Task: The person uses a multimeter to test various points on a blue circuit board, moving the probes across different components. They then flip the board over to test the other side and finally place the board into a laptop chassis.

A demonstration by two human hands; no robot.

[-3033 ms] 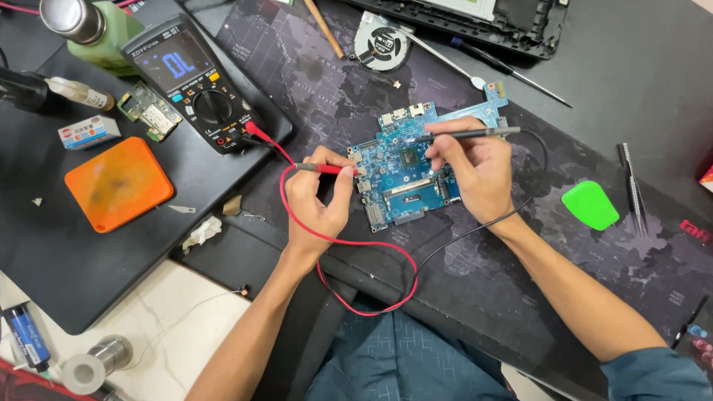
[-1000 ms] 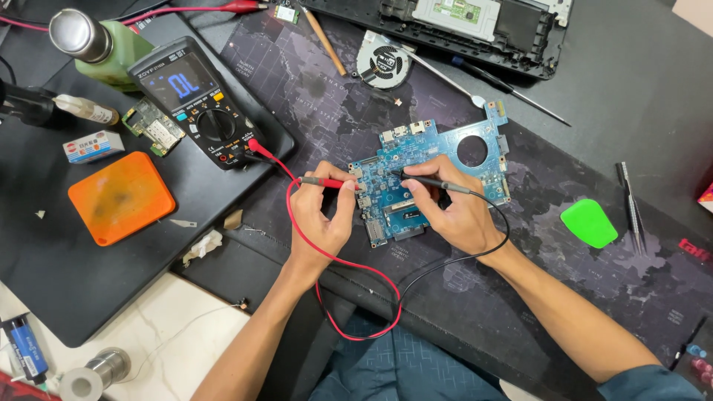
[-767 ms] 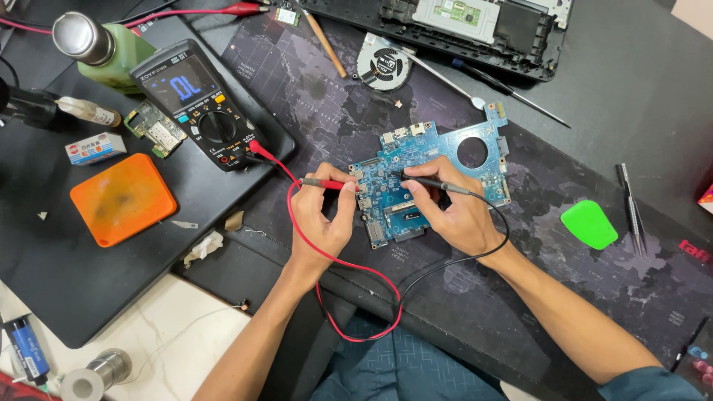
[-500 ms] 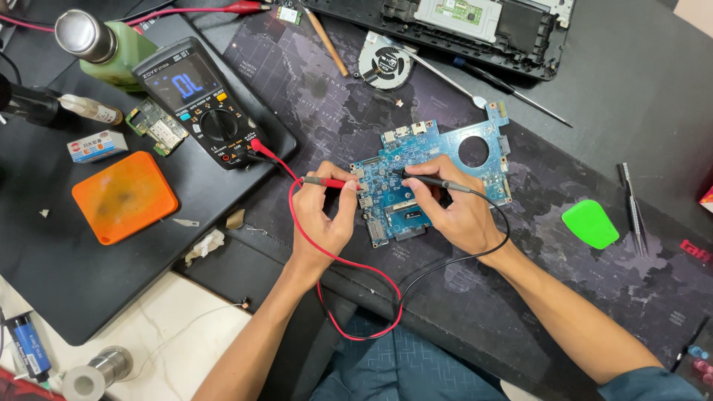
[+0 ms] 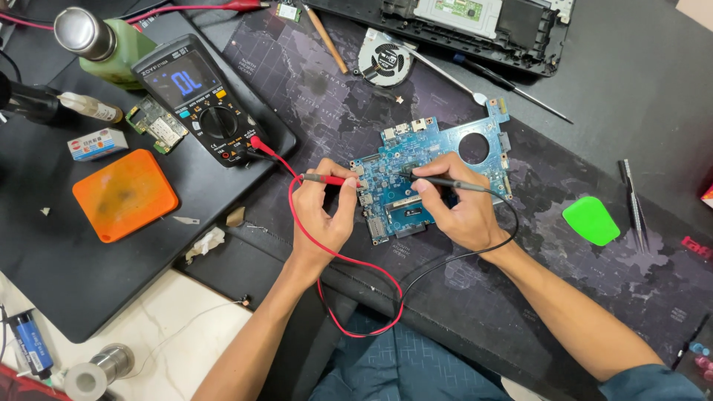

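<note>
Head cam: the left hand (image 5: 321,215) is pinching the red probe (image 5: 327,179), tip sitting on the left edge of the blue circuit board (image 5: 416,171). The right hand (image 5: 459,212) is gripping the black probe (image 5: 445,182) pen-style, tip pressing mid-board. The board's lying flat on the dark mat (image 5: 312,89) mid-bench, with the multimeter (image 5: 200,100) sitting up-left.
</note>
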